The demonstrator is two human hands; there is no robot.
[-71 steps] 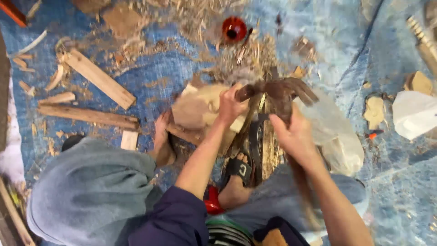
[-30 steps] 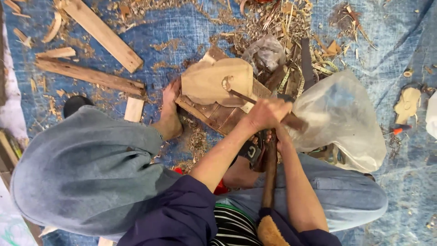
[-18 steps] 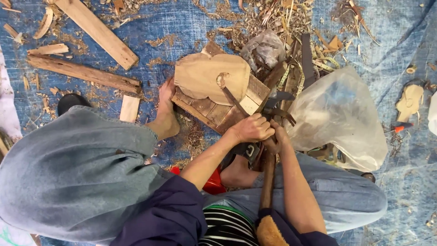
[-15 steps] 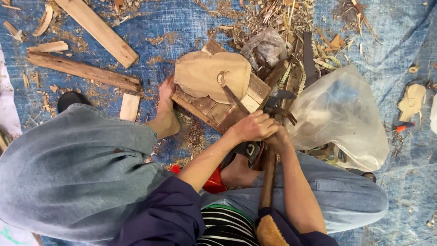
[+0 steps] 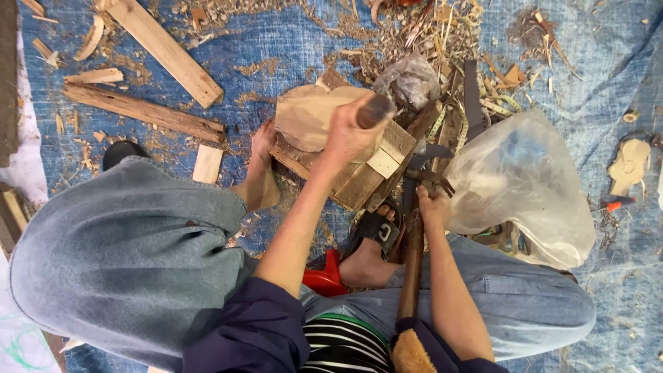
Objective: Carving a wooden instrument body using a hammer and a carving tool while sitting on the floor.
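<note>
Wooden planks [image 5: 141, 110] and shavings lie at the left on the blue tarp [image 5: 276, 41], beside the person's bare foot [image 5: 261, 166]. Further right, the left hand [image 5: 349, 131] has its grip wrapped tight round a dark tool handle [image 5: 375, 110], over the pale carved wood piece [image 5: 304, 117] resting on a wooden block [image 5: 366, 173]. Just right, the right hand [image 5: 431, 204] clasps a long-handled hammer [image 5: 414, 242] near its head, beside a clear plastic bag [image 5: 525, 186].

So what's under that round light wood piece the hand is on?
A block of stacked wooden slats sits under the round light wood piece, on the blue tarp. The left hand covers the middle, so what's beneath there is hidden.
</note>
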